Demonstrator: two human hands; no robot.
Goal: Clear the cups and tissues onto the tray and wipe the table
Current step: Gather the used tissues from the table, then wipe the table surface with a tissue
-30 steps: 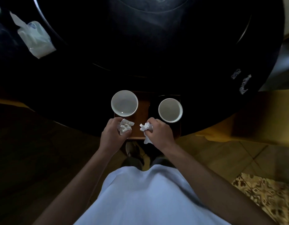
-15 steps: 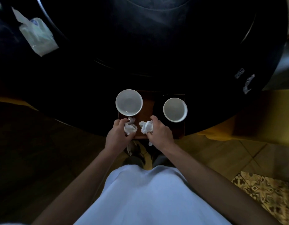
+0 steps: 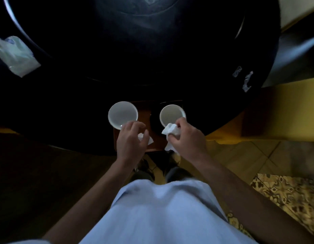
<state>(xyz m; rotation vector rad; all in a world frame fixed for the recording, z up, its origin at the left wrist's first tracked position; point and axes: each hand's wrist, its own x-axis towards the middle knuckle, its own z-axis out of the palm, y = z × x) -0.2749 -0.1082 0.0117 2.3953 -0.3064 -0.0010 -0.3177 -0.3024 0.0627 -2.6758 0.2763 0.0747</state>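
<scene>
Two white cups stand on a brown tray (image 3: pixel 144 112) at the near edge of the dark round table (image 3: pixel 152 59): the left cup (image 3: pixel 122 113) and the right cup (image 3: pixel 171 115). My left hand (image 3: pixel 130 140) hovers over the tray's near left part with its fingers loosely apart. A crumpled tissue (image 3: pixel 150 140) lies on the tray just under its thumb. My right hand (image 3: pixel 186 138) grips a second crumpled tissue (image 3: pixel 172 131) at the near rim of the right cup.
A pale tissue packet (image 3: pixel 17 55) lies on the table at far left. Small white scraps (image 3: pixel 247 81) sit near the table's right edge. A yellow seat (image 3: pixel 284 110) and a patterned rug (image 3: pixel 284 196) are on my right.
My left hand has loosened over its tissue, which now rests on the tray. My right hand has carried its tissue to the right, up to the right cup.
</scene>
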